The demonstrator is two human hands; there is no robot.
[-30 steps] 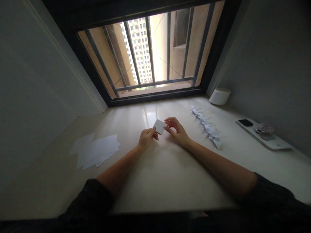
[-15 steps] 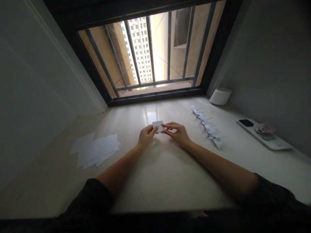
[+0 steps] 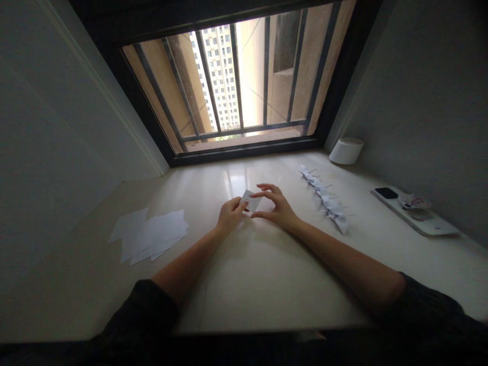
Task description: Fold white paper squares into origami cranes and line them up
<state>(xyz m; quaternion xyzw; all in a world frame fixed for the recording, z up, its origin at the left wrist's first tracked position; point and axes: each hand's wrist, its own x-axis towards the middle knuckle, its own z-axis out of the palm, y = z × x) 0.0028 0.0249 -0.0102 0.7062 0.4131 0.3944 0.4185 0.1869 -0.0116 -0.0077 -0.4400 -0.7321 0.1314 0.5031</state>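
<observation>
A small folded square of white paper [image 3: 251,202] is pinched between the thumb and fingers of my left hand [image 3: 230,214], above the middle of the pale counter [image 3: 244,284]. The square is turned so that one corner points up. My right hand [image 3: 280,209] is at its right side with thumb and fingers spread apart. A fingertip of that hand overlaps the paper's edge; whether it touches, I cannot tell. To the right stands a row of several folded paper cranes [image 3: 324,198]. Loose white paper sheets [image 3: 154,234] lie overlapping on the left.
A white phone [image 3: 438,226] with a round grip on its back lies at the right by the wall. Behind it, in the corner, is a white cylindrical object [image 3: 346,151]. A barred window [image 3: 244,150] closes off the back.
My right hand has opened from its pinch on the paper, its fingers now spread. The paper square has turned in my left hand, from lying flat-sided to standing on a corner.
</observation>
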